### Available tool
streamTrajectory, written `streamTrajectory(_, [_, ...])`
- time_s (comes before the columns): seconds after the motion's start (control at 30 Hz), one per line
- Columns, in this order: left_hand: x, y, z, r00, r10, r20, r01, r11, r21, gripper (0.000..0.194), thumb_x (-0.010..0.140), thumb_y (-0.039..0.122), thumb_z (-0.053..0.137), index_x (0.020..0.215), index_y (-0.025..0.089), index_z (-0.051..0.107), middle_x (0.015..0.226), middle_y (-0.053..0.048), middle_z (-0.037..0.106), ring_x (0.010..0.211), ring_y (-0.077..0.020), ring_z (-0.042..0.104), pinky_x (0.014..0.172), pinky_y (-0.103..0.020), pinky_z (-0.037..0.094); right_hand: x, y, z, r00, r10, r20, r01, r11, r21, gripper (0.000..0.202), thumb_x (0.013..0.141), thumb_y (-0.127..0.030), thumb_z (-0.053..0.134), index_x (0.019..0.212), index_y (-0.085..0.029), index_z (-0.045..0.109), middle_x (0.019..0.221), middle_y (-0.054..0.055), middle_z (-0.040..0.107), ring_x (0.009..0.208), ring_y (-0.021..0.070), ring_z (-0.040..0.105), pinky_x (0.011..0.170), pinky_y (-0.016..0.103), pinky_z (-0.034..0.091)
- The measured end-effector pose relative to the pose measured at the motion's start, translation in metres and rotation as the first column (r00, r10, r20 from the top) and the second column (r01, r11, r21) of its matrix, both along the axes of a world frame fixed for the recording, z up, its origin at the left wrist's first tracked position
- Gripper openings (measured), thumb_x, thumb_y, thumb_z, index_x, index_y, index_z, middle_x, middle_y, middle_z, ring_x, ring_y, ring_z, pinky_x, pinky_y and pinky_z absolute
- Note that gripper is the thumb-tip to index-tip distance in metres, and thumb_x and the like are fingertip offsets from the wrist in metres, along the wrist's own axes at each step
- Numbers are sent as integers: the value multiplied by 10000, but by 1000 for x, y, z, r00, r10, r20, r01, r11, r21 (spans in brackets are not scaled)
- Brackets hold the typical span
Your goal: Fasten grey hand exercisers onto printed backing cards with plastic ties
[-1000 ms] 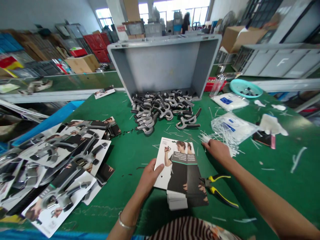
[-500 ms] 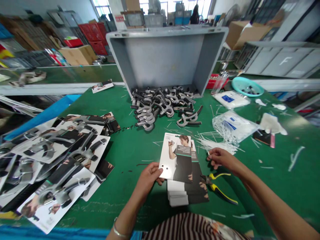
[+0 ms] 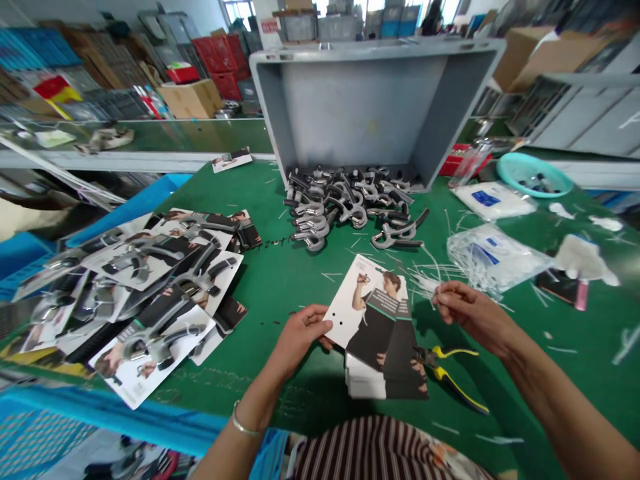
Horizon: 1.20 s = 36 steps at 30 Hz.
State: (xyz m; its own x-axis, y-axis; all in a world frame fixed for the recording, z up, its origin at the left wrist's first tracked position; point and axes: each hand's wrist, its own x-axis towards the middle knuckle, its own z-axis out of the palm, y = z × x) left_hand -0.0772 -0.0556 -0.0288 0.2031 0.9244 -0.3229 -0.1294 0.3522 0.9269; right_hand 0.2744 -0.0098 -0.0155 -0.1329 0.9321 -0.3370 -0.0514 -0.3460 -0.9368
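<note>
Green felt-like counter (image 3: pixel 280 280) carries everything. Nearest: left hand (image 3: pixel 300 333) fingers pinched on the lower-left corner of a glossy printed card (image 3: pixel 367 303), flat rectangle, two punched holes near the gripped edge. Card is lifted off the stack of cards (image 3: pixel 385 377) beneath it, tilted, long axis running from the person's lower right up to the upper left, hang-hole end pointing away. Right hand (image 3: pixel 467 310) sits just right of the card, fingers closed narrow on a thin white cable tie (image 3: pixel 434 288); tie is small, can't tell its full length. Yellow-handled pliers (image 3: pixel 453 373) lie flat just right of the stack, handles pointing right. Left side: fanned pile of finished cards (image 3: pixel 150 300), each with a grey hand gripper strapped on. Right of the hands: loose white ties (image 3: pixel 425 273) scattered on the counter, then clear plastic bags (image 3: pixel 493 253) of more ties. Further back: heap of grey metal-and-plastic hand grippers (image 3: pixel 345 207), curved handles, coil springs, spilling from a grey plastic crate (image 3: pixel 370 107) tipped on its side, mouth facing the person. Teal round bowl (image 3: pixel 535 177) far right.
</note>
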Motion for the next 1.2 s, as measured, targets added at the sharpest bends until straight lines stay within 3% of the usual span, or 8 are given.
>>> streamTrajectory(0.13, [-9,10,9,984,-171,-52,169,985,-44,369,748,326,717,1033,102,650,728,-47,689,559,-156,643,507,-268,532,-51,10,13,992,112,-57,-109,993,51,232,860,-434,675,864,-214,605,681,-26,614,517,98,537,517,236,448])
streamTrajectory(0.37, [-9,27,10,950,-303,-81,302,953,-15,381,770,354,707,1064,111,685,695,-46,691,519,-135,628,509,-240,512,-116,13,31,965,149,217,-213,926,310,243,843,-449,678,873,-209,699,722,-2,629,633,125,586,624,254,487])
streamTrajectory(0.5, [-7,43,19,946,-311,-92,313,950,13,398,764,395,719,1038,108,697,688,-51,694,507,-131,617,521,-247,515,-129,8,31,944,220,244,-299,884,358,217,885,-409,633,886,-196,674,748,4,635,560,126,588,569,274,485])
streamTrajectory(0.73, [-3,50,23,945,-302,-128,306,952,18,367,777,390,709,1014,110,713,665,-39,679,500,-119,598,509,-232,507,-133,7,12,851,153,502,-428,756,496,163,937,-345,581,949,-229,695,895,31,694,785,176,632,702,293,482])
streamTrajectory(0.9, [-2,57,30,943,-297,-149,305,952,32,309,760,345,708,976,127,740,618,-24,668,495,-137,609,491,-229,491,-134,18,14,755,99,648,-574,577,581,153,940,-314,572,919,-242,705,1113,78,678,1089,262,572,964,442,393])
streamTrajectory(0.97, [-4,67,35,932,-309,-191,322,946,45,275,749,318,710,941,125,746,593,-17,651,497,-138,604,480,-222,480,-136,30,15,721,159,674,-637,533,556,162,933,-326,580,922,-241,717,1180,84,660,1153,279,544,998,471,366])
streamTrajectory(1.07, [-9,81,37,945,-274,-182,292,953,82,256,753,335,716,884,116,739,590,-9,622,486,-117,565,468,-214,460,-139,51,16,744,348,571,-647,588,485,216,924,-389,578,923,-221,714,980,61,696,932,221,628,856,374,468])
streamTrajectory(1.2, [-10,79,21,998,57,-2,-56,981,187,314,847,425,626,958,144,711,725,-13,649,568,-99,549,542,-211,452,-143,68,17,852,367,373,-506,756,414,244,880,-441,616,895,-212,699,865,22,652,758,160,600,680,277,471])
